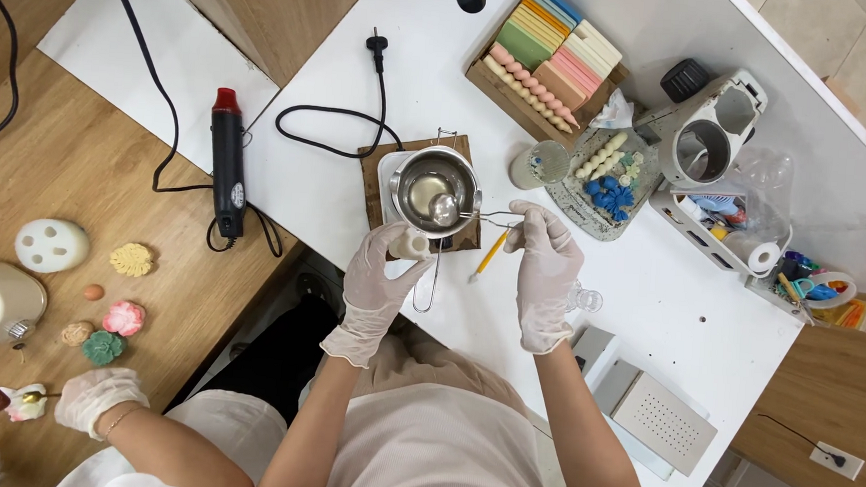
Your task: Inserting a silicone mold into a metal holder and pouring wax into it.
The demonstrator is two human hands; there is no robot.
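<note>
White tabletop (pixel 649 317) runs diagonally across the view, with a wooden table (pixel 87 162) beside its left edge. At the far edge of the white tabletop stands a cardboard box (pixel 550 55) packed with flat wax bars in green, orange, pink and cream and a row of beaded candles. Toward the right edge sit a grey machine (pixel 710 130) with a round opening and a narrow tray (pixel 715 226) of small supplies. A black heat gun (pixel 227 166) with a red tip lies across the left edge, its cord looping over the white surface.

Near the middle of the near edge, a steel melting pot (pixel 436 189) rests on a wooden board (pixel 375 175); it is round, shiny, and holds a shallow pool of pale liquid. A metal spoon (pixel 445 209) lies with its bowl inside the pot. The right hand (pixel 544 270), in a thin white glove, pinches the spoon's thin handle between thumb and fingertips. The left hand (pixel 386 276), also gloved, has its fingers curled around a small cream cup (pixel 411 244) just beside the pot's near rim. A yellow pencil (pixel 489 255) lies between the hands.

On the wooden table, another person's gloved hand (pixel 98 399) rests near small flower-shaped wax pieces (pixel 112 329).
</note>
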